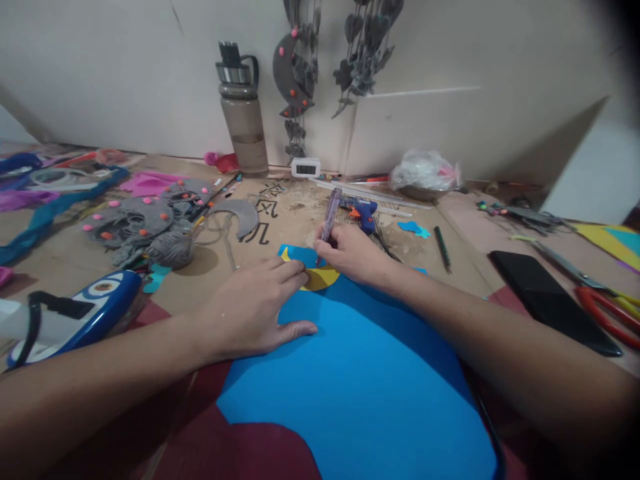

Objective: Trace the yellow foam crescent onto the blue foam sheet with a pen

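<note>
A large sheet of blue craft foam or paper lies in front of me, its near left edge cut in a curve. On its far end rests a yellow crescent moon cutout. My left hand lies over the sheet's left edge, thumb spread and fingertips pressing on the crescent. A purple pen is gripped in my right hand, held upright at the crescent's inner curve. The fingers partly hide the pen's tip and the crescent.
Left stand a blue-and-white glue-gun-like device or iron and grey felt moons. A water bottle and small clock are behind. Beyond my right hand lies a blue glue gun; rightward are a pencil, phone and scissors.
</note>
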`<action>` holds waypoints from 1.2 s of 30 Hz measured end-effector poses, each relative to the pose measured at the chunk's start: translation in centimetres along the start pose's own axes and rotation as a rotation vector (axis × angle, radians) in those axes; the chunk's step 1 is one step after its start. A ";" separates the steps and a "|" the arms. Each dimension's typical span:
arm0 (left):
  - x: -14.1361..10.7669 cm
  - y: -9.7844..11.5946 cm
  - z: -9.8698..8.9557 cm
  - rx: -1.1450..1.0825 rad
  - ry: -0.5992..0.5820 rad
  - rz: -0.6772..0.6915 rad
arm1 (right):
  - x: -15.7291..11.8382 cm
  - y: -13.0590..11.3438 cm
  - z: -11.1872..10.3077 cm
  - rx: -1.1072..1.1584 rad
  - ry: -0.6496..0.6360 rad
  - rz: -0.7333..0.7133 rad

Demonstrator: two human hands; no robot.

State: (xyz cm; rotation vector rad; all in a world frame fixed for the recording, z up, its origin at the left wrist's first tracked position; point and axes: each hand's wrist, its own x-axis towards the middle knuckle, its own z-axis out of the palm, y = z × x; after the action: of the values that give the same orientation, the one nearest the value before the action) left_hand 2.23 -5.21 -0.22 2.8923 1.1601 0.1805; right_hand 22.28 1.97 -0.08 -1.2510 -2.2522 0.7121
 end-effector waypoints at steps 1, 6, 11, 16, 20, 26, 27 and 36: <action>0.0 0.0 0.0 0.002 0.000 -0.002 | -0.1 0.0 -0.1 -0.012 0.002 0.015; 0.2 0.0 -0.3 0.025 0.016 0.018 | -0.4 0.1 -0.3 -0.037 0.004 0.080; 0.5 0.1 -0.7 0.050 -0.039 0.024 | -0.5 0.4 -0.1 -0.006 0.019 0.061; 0.9 0.6 -1.0 0.090 -0.061 -0.002 | -0.5 0.8 0.0 0.017 0.027 0.032; 1.4 1.2 -1.1 0.134 -0.075 -0.008 | -0.5 1.0 0.0 0.030 0.038 0.009; 2.0 2.2 -1.7 0.154 -0.142 -0.083 | -0.4 0.8 0.0 0.018 0.032 0.005; 2.0 2.3 -1.8 0.151 -0.150 -0.100 | -0.4 0.8 0.0 0.010 0.031 0.006; 1.8 2.0 -0.9 0.066 -0.033 -0.066 | -0.3 1.0 0.1 0.041 0.038 -0.004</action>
State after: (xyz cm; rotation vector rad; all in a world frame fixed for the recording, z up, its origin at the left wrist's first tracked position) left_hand 4.78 -5.45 1.00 2.8957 1.2784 0.0944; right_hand 23.01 2.13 -0.86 -1.2296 -2.1982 0.7240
